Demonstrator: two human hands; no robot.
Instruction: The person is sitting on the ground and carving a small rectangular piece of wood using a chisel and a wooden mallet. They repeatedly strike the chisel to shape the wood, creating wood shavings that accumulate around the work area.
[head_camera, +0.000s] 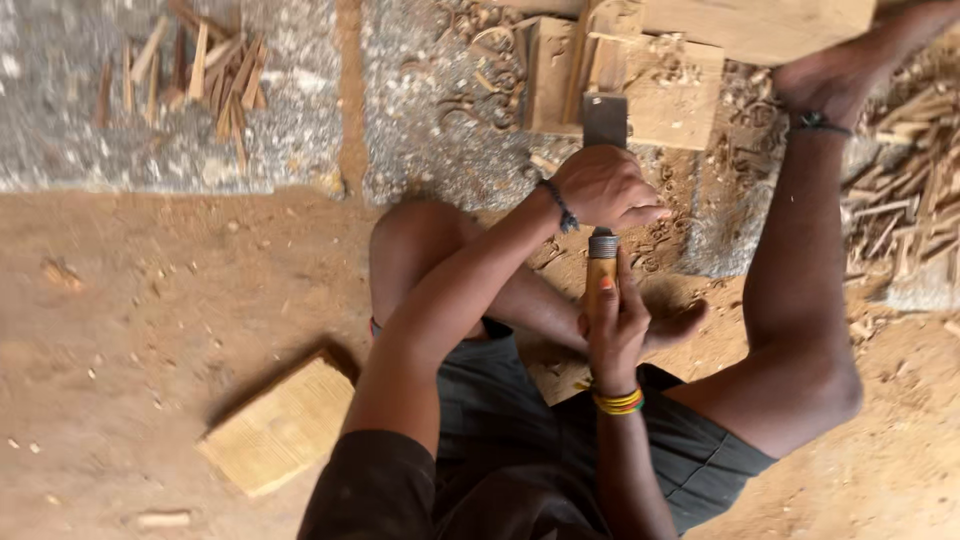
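The left hand (603, 187) is curled tight around the upper shaft of a broad flat-bladed steel chisel with a pale wooden handle (604, 190), its fingers wrapped fully so that the shaft is hidden inside the fist; a dark beaded band sits on that wrist. The right hand (615, 322) grips the wooden handle just below its ribbed metal collar, fingers closed along it and the thumb lying up the side; a stack of yellow, red and green bangles circles that wrist. The chisel stands nearly upright in the view, its grey blade resting against a pale squared block of timber (630, 85) on the ground ahead of the person.

The person sits on the reddish dirt floor (150, 330), knees spread, in dark grey shorts. One bare foot (850, 65), with a dark anklet, is pressed onto the far end of the timber block; the other foot is tucked under, near the chisel handle.

Curled wood shavings (470, 60) lie thick around the block on a grey gravelly strip of ground. A loose heap of thin split wood sticks (200, 70) lies well apart to the far left, and more splinters pile up at the right edge. A flat pale rectangular wooden board (280, 425) lies on the dirt beside the person's left elbow.
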